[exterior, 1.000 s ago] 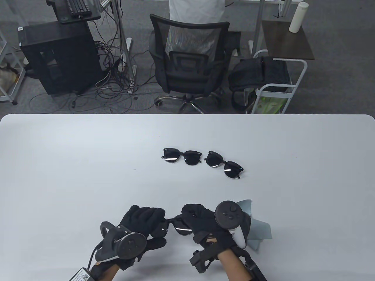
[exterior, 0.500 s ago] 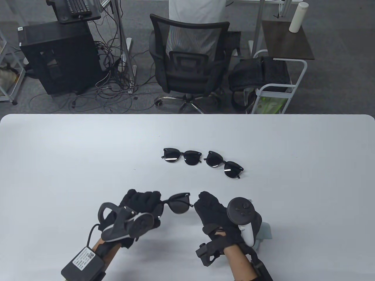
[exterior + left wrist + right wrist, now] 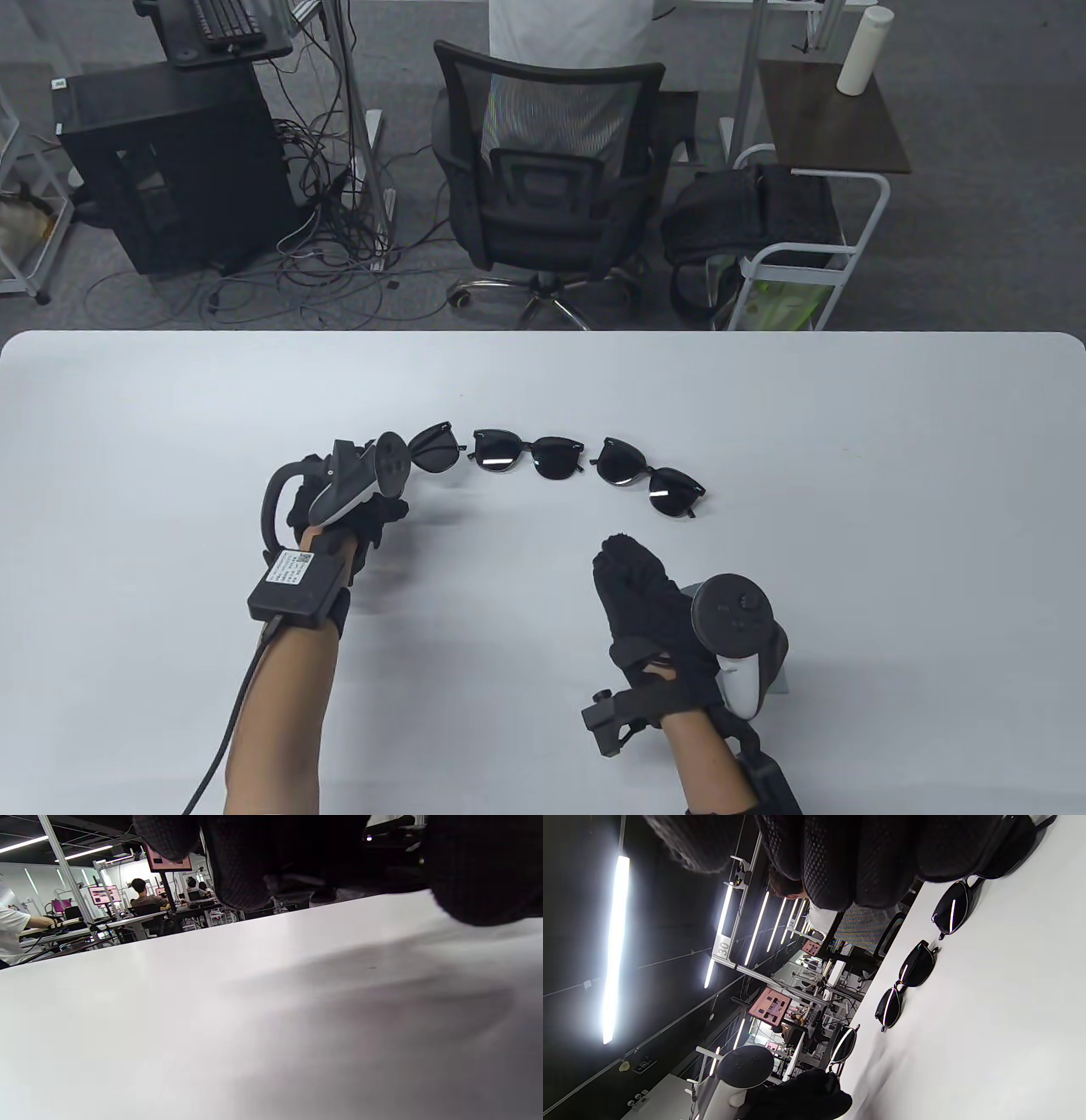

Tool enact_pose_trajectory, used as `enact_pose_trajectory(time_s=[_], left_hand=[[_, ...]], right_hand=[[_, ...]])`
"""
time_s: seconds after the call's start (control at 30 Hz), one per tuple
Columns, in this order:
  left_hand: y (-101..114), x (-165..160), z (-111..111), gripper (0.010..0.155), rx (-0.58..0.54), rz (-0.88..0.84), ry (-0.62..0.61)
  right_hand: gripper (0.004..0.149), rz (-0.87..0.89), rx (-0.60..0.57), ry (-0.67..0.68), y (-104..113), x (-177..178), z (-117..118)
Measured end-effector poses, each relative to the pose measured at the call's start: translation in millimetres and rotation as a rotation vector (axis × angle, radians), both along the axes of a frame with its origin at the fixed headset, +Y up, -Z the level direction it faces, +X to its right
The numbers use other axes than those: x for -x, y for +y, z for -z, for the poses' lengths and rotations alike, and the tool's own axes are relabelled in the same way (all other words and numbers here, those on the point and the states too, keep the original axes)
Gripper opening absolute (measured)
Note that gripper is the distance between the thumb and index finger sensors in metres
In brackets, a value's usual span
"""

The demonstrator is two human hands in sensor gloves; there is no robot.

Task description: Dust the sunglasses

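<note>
The left hand (image 3: 356, 501) reaches out at centre left, fingers seemingly curled beneath its tracker. The right hand (image 3: 649, 594) rests lower right, fingers straight together.

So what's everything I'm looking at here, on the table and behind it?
Black dark-lensed sunglasses: three pairs in a row mid-table; the leftmost pair is in the left hand's grip.
Pale blue cloth: one, near edge, mostly hidden under the right hand.
White table: one.
Black mesh office chair: one, behind the table.
Black computer tower: one, floor, far left.
White wire cart: one, far right, dark bag on it.
White cylindrical bottle: one, on a brown side table.
Left hand: black glove, holding sunglasses.
Right hand: black glove, fingers straight.
</note>
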State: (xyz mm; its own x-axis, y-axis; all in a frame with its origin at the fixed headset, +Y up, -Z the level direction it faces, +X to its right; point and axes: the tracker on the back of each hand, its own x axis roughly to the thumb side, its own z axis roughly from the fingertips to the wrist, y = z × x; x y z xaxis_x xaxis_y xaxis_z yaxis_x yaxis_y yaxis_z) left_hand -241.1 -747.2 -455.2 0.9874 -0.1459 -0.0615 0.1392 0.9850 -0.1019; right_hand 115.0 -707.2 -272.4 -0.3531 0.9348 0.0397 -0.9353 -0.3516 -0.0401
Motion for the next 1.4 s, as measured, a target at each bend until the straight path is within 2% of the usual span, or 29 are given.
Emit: enact_pose_trajectory(time_s=[0.2,0.57,0.7,0.77,0.83,0.93,1.07,1.17,1.23,1.33,1.4], left_hand=[[-14,-3,16,0.09,0.048,-0.029,0.013],[-24,6,23,0.091,0.097,-0.054,0.073],[-15,13,19,0.098,0.066,-0.065,0.1],[0,15,10,0.095,0.023,-0.101,0.09],[14,15,0,0.092,-0.02,-0.168,0.069],[37,14,-28,0.086,-0.113,-0.399,0.029],[52,5,-85,0.083,-0.2,-0.811,-0.038],[53,-7,-131,0.088,-0.239,-1.067,-0.103],[51,-15,-156,0.089,-0.212,-1.168,-0.16],[46,-23,-186,0.09,-0.205,-1.262,-0.202],[43,-24,-197,0.09,-0.197,-1.295,-0.209]], right_hand=[[0.057,-0.013,-0.011,-0.008,-1,-1,1],[0.056,-0.033,0.005,-0.018,-4,-2,2],[0.057,-0.047,-0.005,-0.014,-2,-1,1],[0.058,-0.05,0.004,-0.006,-4,1,2],[0.059,-0.047,0.013,0.002,-6,2,2],[0.059,-0.043,0.024,0.027,-8,6,2],[0.06,-0.054,0.02,0.065,-8,14,-1],[0.068,-0.048,-0.009,0.139,-7,22,-4],[0.076,-0.019,-0.023,0.219,-7,30,-7],[0.082,0.023,-0.03,0.356,-8,44,-13],[0.085,0.038,-0.024,0.418,-11,53,-17]])
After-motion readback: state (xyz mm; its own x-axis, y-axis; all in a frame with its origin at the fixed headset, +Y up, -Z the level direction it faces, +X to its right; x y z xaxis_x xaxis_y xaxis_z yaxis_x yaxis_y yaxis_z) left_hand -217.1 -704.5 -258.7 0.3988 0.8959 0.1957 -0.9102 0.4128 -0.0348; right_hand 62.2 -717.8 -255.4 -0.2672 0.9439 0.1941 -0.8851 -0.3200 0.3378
